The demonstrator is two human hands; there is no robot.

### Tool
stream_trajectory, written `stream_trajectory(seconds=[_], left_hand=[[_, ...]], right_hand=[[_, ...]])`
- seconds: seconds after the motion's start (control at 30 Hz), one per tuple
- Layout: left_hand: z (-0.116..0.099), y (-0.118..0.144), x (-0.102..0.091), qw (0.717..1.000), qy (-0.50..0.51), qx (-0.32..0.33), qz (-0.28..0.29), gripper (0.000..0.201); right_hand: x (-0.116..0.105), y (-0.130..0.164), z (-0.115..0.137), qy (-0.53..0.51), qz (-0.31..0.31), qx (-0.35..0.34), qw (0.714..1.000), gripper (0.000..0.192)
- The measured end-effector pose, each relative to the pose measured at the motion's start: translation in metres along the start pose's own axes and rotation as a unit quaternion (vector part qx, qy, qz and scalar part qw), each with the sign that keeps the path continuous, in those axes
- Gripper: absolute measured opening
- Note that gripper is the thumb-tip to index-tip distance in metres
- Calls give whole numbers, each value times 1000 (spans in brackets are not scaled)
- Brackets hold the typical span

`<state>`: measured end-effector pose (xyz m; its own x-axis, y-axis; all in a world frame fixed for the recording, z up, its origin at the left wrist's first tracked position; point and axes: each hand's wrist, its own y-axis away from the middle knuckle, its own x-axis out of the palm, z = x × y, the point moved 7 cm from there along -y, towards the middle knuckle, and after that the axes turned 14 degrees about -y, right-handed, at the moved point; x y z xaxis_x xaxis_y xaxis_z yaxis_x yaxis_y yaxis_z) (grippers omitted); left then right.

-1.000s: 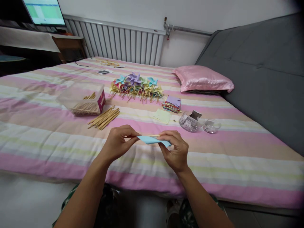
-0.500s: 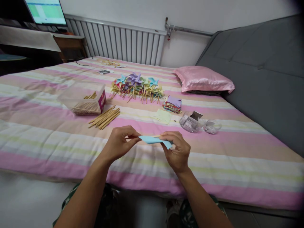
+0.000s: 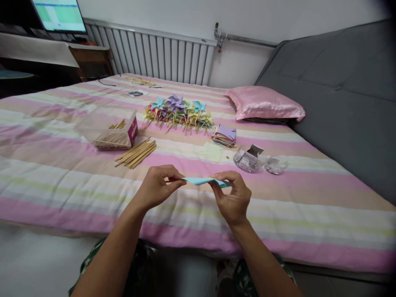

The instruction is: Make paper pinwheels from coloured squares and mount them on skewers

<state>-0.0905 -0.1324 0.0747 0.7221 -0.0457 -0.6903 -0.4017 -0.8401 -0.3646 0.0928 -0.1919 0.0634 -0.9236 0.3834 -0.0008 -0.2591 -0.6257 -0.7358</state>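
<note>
Just above the near edge of the striped bed [image 3: 62, 194], pinched a light blue paper piece [image 3: 202, 181] at its 2 ends: left hand [image 3: 156, 187] closed on the left tip together with a thin wooden stick [image 3: 173, 180], right hand [image 3: 233, 198] closed on the right tip. Held it nearly flat, long axis running left to right across the view. Further back lay loose sticks [image 3: 136, 153], a clear box [image 3: 107, 128], finished pinwheels [image 3: 177, 111] and a paper stack [image 3: 225, 136].

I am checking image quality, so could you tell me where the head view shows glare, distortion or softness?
Head view: the monitor is washed out by glare; the corners darken; the blue paper between the left hand and right hand looks slightly soft.
</note>
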Motion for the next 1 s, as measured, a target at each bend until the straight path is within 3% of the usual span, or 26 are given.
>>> stream_trajectory(seconds=[0.27, 0.47, 0.63, 0.7, 1.0], left_hand=[[9, -2, 13, 996, -9, -52, 67, 18], [22, 0, 22, 983, 57, -122, 126, 26], [28, 2, 30, 962, 170, -189, 104, 22], [28, 4, 37, 950, 204, -206, 116, 22], [21, 6, 50, 934, 239, -219, 152, 19]], right_hand=[[-12, -12, -15, 29, -7, 74, 997, 20], [-20, -16, -35, -67, -34, 154, 985, 45], [-32, -9, -61, -189, -159, 259, 934, 47], [-31, -6, -68, -214, -176, 304, 911, 44], [-6, 6, -70, -222, -57, 431, 873, 30]])
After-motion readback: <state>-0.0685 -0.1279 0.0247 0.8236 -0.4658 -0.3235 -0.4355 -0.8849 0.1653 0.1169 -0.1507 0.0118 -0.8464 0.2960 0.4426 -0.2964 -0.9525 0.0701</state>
